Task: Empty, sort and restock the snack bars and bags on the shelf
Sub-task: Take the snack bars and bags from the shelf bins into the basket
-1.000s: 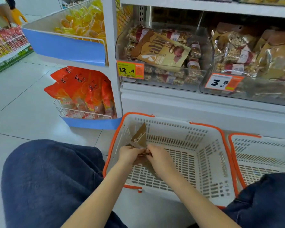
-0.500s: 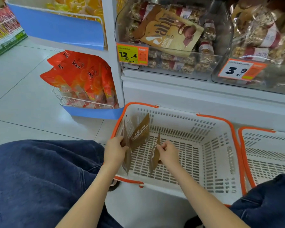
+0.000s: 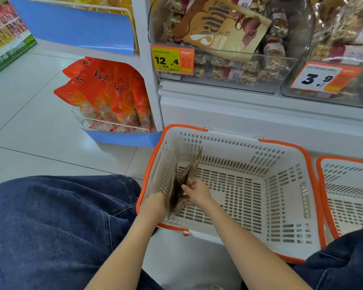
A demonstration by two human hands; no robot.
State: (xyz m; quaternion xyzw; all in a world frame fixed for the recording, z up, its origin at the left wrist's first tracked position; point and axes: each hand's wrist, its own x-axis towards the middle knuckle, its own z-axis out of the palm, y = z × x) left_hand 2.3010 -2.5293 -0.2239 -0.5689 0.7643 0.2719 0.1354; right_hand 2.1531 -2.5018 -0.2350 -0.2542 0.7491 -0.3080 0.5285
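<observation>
Both hands' grip, L (image 3: 153,206) & R (image 3: 197,192), on brown bags (image 3: 183,181) upright in white basket (image 3: 260,206), L side.

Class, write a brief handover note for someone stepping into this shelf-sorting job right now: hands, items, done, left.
Left hand: steadies the brown bags standing against the left wall of the white basket.
Right hand: pinches the same bags.
Done: a few brown bags are in the basket.
Left: one brown bag and the snack bars remain in the clear shelf bin; the second basket looks unused. Sorting and restocking not begun.
</observation>
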